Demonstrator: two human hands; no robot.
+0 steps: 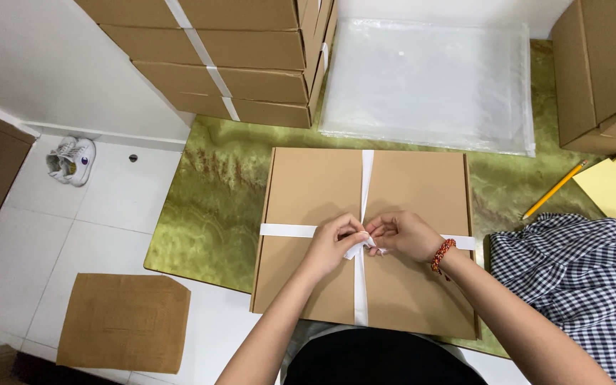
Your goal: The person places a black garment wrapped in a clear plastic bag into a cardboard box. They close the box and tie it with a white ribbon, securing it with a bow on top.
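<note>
A flat brown cardboard box [315,192] lies on the green marbled table [215,199] in front of me. A white ribbon [366,178] crosses it lengthwise and sideways. My left hand [335,242] and my right hand [404,234] meet at the crossing point, both pinching the ribbon ends between their fingertips. A red beaded bracelet [443,254] sits on my right wrist.
A stack of ribbon-tied boxes [237,57] stands at the back left, clear plastic bags [429,85] behind the box, more cartons [600,71] at the right. A yellow pencil [554,190], yellow paper [611,185] and checked cloth [572,278] lie right. A brown envelope [122,321] and small shoes [70,160] are on the floor.
</note>
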